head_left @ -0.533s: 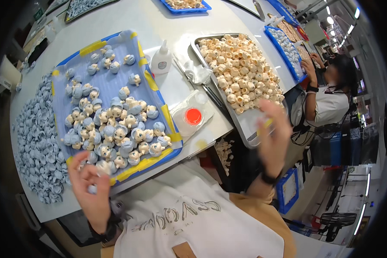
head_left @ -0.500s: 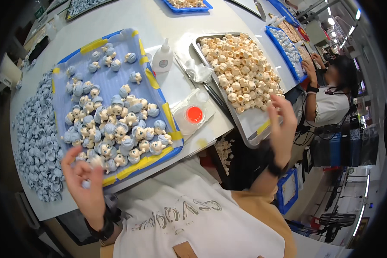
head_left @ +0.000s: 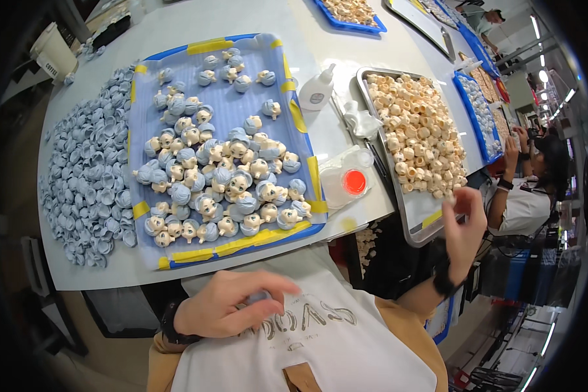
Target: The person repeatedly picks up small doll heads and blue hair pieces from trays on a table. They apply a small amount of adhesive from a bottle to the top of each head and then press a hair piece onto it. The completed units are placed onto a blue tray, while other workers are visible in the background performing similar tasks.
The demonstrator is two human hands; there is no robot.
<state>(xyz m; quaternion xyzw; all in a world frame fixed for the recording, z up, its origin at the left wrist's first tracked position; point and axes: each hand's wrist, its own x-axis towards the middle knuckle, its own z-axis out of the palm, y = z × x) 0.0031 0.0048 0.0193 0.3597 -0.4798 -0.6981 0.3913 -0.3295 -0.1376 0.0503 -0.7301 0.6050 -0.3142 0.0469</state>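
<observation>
In front of my shirt, my left hand (head_left: 232,304) is curled, its index finger stretched out. A pale blue hair piece (head_left: 259,296) shows partly inside its fingers. At the near right corner of a metal tray (head_left: 417,234), my right hand (head_left: 465,228) pinches a small cream doll face piece (head_left: 449,200), mostly covered by the fingertips. That tray holds a heap of hollow cream face pieces (head_left: 421,130). Between my hands and beyond them, a blue tray (head_left: 242,256) edged with yellow tape carries many doll heads (head_left: 238,183) with blue hair.
A large pile of blue hair shells (head_left: 88,176) covers the table's left side. Between the trays stand a white squeeze bottle (head_left: 317,90), a crumpled white tissue (head_left: 360,121) and a small dish with a red disc (head_left: 354,182). A co-worker (head_left: 532,176) sits at the right.
My left hand has left the blue tray's near left corner and come right, in front of my shirt. My right hand has drawn back slightly from the face pieces. The view has shifted.
</observation>
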